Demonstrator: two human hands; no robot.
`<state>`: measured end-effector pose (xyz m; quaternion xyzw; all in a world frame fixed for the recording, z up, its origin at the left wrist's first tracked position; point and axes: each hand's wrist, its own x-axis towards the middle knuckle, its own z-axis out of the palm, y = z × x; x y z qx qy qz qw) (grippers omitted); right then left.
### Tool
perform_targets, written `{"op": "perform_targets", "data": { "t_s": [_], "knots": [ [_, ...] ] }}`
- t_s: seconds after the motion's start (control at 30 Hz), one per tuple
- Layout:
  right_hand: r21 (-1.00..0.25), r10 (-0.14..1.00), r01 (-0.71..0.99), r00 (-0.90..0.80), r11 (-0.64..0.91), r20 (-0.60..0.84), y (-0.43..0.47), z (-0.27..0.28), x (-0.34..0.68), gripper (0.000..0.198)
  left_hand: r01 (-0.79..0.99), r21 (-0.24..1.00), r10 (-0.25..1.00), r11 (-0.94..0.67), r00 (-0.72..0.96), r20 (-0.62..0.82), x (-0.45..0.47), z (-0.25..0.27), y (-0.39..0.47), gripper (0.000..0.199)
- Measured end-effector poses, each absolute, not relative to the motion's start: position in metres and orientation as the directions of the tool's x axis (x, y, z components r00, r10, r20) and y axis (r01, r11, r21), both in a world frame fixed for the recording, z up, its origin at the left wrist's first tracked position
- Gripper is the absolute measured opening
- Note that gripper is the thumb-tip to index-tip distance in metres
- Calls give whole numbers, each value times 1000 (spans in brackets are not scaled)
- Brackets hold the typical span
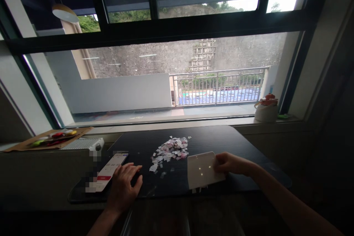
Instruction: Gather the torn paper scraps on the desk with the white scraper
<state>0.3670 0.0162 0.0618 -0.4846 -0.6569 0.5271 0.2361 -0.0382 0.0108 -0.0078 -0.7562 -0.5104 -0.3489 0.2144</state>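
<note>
My right hand (225, 163) grips the right edge of a flat, pale, squarish sheet (203, 173), thumb and fingers closed on it. Several tiny scraps poke out under the sheet's near edge; what else lies beneath is hidden. Left of the sheet, a loose heap of small white and pinkish paper scraps (171, 149) is spread on the dark table (210, 136). My left hand (125, 184) rests with fingers apart and nothing in it, at the right side of a phone (112, 173). The phone lies face up with its screen lit, showing large digits and a red bar.
A wide window with dark frames stands behind the table. On its sill at the right is a white container with an orange top (266, 108). At the left, brown paper with colourful items (55, 138) lies over a white radiator (83, 143).
</note>
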Motion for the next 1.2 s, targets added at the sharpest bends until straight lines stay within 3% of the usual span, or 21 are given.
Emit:
{"op": "perform_targets", "data": {
  "t_s": [0.47,0.7,1.0,1.2],
  "knots": [
    [-944,911,330,-381,-28,-160,1,60,377,25,923,39,631,-382,229,741,-36,-5,9,22],
    [-967,978,242,-206,76,26,16,42,352,35,932,61,676,-356,212,706,-28,0,3,22],
    [-885,969,458,171,82,179,-44,31,410,28,920,45,644,-390,238,727,-30,-1,5,22],
    [-925,981,364,111,108,158,-75,4,364,27,918,32,630,-395,246,737,-31,-1,6,22]
  ]
}}
